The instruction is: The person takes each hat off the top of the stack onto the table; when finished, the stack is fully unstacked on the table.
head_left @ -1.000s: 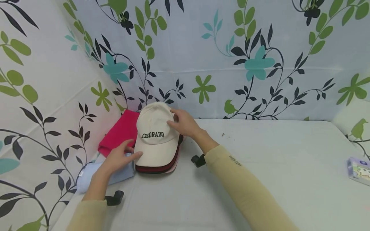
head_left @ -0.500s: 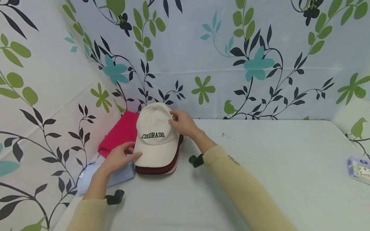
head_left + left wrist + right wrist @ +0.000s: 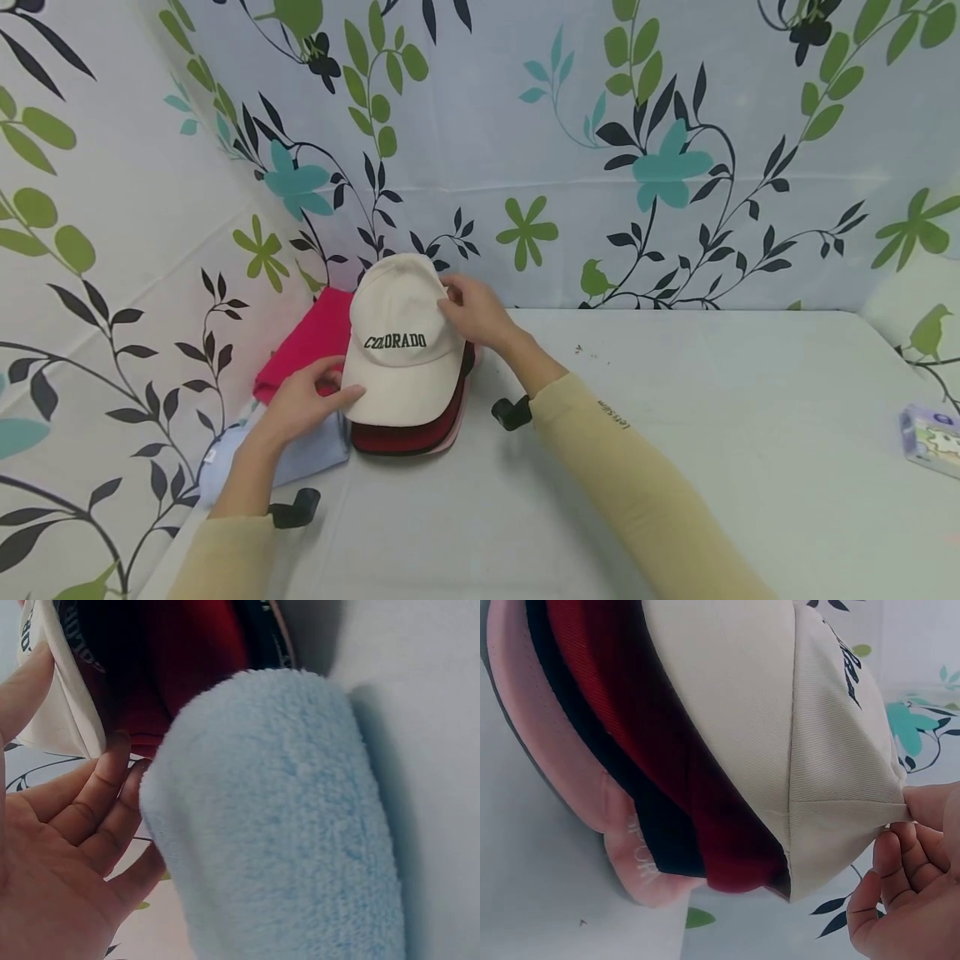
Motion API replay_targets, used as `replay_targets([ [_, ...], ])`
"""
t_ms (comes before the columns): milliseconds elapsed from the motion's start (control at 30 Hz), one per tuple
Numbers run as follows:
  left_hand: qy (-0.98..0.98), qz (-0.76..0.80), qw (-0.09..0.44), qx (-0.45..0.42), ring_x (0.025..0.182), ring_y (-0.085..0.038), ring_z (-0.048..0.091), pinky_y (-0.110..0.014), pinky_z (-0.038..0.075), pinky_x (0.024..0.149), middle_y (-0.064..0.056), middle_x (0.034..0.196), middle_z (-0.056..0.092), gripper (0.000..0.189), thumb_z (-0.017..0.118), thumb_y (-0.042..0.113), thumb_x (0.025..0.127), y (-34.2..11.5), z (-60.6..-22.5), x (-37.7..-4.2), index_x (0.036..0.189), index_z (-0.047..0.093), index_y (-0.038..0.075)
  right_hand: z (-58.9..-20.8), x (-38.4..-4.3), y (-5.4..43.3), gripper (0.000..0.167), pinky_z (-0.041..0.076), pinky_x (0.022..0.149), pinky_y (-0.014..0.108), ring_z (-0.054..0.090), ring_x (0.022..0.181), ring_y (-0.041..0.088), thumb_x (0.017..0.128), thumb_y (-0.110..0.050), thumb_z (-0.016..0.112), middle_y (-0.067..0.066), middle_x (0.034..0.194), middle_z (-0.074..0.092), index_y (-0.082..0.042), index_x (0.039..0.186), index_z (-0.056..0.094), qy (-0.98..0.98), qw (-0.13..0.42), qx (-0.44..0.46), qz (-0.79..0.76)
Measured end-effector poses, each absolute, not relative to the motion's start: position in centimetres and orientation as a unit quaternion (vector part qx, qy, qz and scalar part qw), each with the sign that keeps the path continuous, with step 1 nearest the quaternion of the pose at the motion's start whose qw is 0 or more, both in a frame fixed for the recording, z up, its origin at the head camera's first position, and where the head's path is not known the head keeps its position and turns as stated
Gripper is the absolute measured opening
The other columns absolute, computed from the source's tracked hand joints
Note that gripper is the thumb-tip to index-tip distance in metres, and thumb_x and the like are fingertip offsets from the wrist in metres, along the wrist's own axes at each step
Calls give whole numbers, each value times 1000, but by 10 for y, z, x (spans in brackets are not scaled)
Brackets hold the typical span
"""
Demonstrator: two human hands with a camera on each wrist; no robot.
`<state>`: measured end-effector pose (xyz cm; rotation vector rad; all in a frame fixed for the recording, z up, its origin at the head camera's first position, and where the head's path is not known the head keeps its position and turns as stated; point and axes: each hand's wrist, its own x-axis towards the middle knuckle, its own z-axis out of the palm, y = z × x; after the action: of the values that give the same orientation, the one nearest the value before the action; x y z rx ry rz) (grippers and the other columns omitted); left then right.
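Note:
A cream cap (image 3: 401, 342) lettered COLORADO sits tilted up on a stack of caps: a dark red cap (image 3: 405, 435), a black one and a pink cap (image 3: 570, 787) at the bottom. My left hand (image 3: 330, 387) pinches the left edge of the cream brim (image 3: 56, 712). My right hand (image 3: 450, 298) pinches the fabric at the crown's right side (image 3: 840, 802). In the right wrist view the cream cap's back stands a little clear of the red cap (image 3: 652, 772).
A folded pink cloth (image 3: 311, 342) lies behind the left hand, and a rolled light blue towel (image 3: 300, 454) under it. The white table (image 3: 675, 433) stretches to the right, with a small printed packet (image 3: 930, 437) at its right edge. Floral cloth walls close the back and left.
The cream cap has risen a little off the stack. My left thumb has closed onto the brim's edge, and my right fingers have gone from resting on the crown to pinching it.

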<state>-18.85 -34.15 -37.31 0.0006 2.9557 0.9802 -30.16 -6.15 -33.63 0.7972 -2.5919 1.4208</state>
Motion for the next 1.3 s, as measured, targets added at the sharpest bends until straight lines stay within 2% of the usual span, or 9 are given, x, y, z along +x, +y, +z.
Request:
replay_targets([
  [233,944,329,-6,6,107,-33,60,-44,55,84,-14,113,63,80,75,47,89,-340,-369,-188,149,44,4,-328,-300,-59,38,46,69,28,51,83,20,102,-10,57,9,92,55,0,138,56,-842,40,261,471],
  [667,934,355,-34,-3,112,-36,59,-47,57,87,-19,124,58,82,73,48,90,-333,-357,-186,153,40,6,-315,-302,-53,36,44,68,28,50,82,22,101,-5,57,10,89,54,3,136,57,-818,79,292,489],
  [1000,927,371,-45,-4,101,-33,61,-32,57,71,-18,123,56,81,75,44,91,-332,-345,-185,153,39,7,-303,-304,-53,34,43,70,29,49,81,21,100,-4,58,8,87,52,3,133,59,-810,94,305,492],
  [1300,920,388,-60,4,95,-32,64,-29,59,69,-19,124,55,81,76,42,90,-329,-336,-187,154,39,9,-288,-302,-51,37,44,68,29,50,82,22,103,-7,57,10,91,53,1,139,56,-806,93,300,501],
])
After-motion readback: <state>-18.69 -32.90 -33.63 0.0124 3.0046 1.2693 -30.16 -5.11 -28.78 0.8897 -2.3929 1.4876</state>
